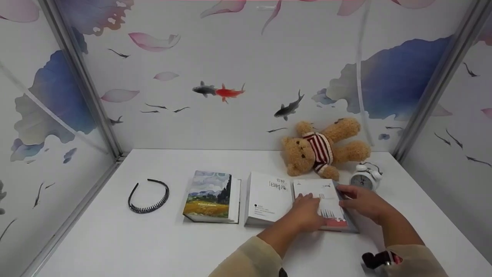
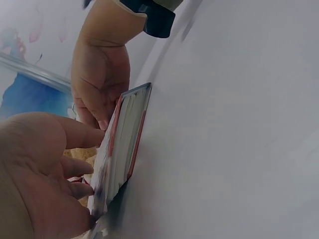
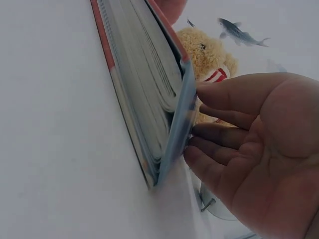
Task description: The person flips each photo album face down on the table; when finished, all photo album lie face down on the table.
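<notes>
A thick hardcover book (image 1: 311,198) with a white cover, red lower band and blue-grey spine lies flat on the white table. My left hand (image 1: 307,217) rests on its cover, fingertips touching the left part. On the book's right side, my right hand (image 1: 365,204) touches the spine with its fingertips; the right wrist view shows this spine (image 3: 180,124) and the fingers nearly straight against it. Close at the left lies a thick white book (image 1: 269,198) with dark lettering, partly covered by my left forearm.
A book with a landscape painting cover (image 1: 209,196) lies farther left, and a black toothed headband (image 1: 163,198) beyond it. Behind the white books lies a teddy bear (image 1: 321,148) in a striped sweater. A white alarm clock (image 1: 363,179) stands just behind my right hand.
</notes>
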`<state>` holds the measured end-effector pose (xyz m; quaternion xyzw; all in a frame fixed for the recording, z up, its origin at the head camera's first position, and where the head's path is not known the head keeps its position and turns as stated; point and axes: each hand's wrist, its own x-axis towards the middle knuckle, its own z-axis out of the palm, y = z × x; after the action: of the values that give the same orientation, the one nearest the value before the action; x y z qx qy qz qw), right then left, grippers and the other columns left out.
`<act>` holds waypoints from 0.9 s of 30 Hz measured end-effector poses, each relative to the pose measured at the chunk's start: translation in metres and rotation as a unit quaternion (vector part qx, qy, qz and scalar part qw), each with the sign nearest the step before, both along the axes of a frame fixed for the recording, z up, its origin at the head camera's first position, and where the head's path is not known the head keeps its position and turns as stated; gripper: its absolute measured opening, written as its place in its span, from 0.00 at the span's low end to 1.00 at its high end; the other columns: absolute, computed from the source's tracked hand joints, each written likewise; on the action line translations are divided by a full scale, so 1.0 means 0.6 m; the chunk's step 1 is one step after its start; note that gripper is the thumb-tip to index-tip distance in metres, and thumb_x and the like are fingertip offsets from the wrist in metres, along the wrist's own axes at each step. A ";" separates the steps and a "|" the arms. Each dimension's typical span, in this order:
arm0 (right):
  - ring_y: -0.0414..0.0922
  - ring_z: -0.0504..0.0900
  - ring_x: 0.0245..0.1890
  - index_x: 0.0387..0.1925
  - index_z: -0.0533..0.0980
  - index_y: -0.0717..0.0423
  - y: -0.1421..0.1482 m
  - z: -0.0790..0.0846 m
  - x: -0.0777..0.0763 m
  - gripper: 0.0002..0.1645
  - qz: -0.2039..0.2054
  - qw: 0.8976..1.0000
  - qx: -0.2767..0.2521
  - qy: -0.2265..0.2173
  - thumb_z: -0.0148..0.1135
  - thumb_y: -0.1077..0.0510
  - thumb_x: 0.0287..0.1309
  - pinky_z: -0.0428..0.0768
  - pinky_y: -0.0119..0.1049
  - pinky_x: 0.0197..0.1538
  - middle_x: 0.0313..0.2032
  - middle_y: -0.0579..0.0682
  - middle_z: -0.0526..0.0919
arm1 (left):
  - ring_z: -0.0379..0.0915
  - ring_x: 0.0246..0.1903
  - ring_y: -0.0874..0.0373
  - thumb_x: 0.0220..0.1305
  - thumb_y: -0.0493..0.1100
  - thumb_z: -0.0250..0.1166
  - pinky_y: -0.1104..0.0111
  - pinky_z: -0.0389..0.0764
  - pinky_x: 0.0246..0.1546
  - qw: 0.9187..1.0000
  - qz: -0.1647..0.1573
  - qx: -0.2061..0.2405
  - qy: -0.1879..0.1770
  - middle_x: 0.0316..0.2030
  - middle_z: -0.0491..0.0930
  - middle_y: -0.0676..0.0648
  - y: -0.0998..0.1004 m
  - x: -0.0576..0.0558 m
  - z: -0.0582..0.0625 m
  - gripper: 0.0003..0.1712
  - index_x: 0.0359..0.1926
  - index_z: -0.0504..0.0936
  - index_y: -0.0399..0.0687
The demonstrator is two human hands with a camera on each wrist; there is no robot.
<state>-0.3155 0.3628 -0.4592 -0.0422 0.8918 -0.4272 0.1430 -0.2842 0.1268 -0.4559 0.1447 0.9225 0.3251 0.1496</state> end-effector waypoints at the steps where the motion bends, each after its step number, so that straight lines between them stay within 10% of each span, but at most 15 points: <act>1: 0.72 0.51 0.83 0.82 0.60 0.62 -0.005 0.003 0.001 0.43 -0.005 1.000 0.003 0.006 0.65 0.53 0.75 0.61 0.70 0.80 0.82 0.69 0.57 | 0.49 0.86 0.54 0.68 0.54 0.71 0.59 0.56 0.86 1.000 0.007 0.021 -0.004 0.82 0.63 0.57 -0.004 -0.001 0.000 0.38 0.77 0.74 0.61; 16: 0.59 0.74 0.76 0.81 0.66 0.52 -0.140 0.027 0.000 0.37 -0.016 0.993 -0.091 0.069 0.62 0.48 0.78 0.75 0.57 0.76 0.76 0.59 0.74 | 0.61 0.81 0.45 0.74 0.58 0.65 0.45 0.65 0.81 0.974 0.067 0.213 0.044 0.82 0.64 0.48 -0.139 -0.012 0.015 0.39 0.81 0.67 0.61; 27: 0.56 0.79 0.72 0.76 0.72 0.53 -0.228 0.015 -0.029 0.31 -0.023 0.986 -0.149 0.072 0.63 0.51 0.77 0.78 0.53 0.74 0.73 0.60 0.78 | 0.62 0.80 0.38 0.76 0.54 0.66 0.45 0.67 0.79 0.952 0.148 0.264 0.041 0.84 0.60 0.47 -0.258 -0.029 0.015 0.39 0.82 0.65 0.61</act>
<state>-0.3329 0.2259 -0.4499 -0.0731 0.8269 -0.5543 0.0604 -0.3018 -0.0282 -0.4468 0.0544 0.8201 0.5693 0.0188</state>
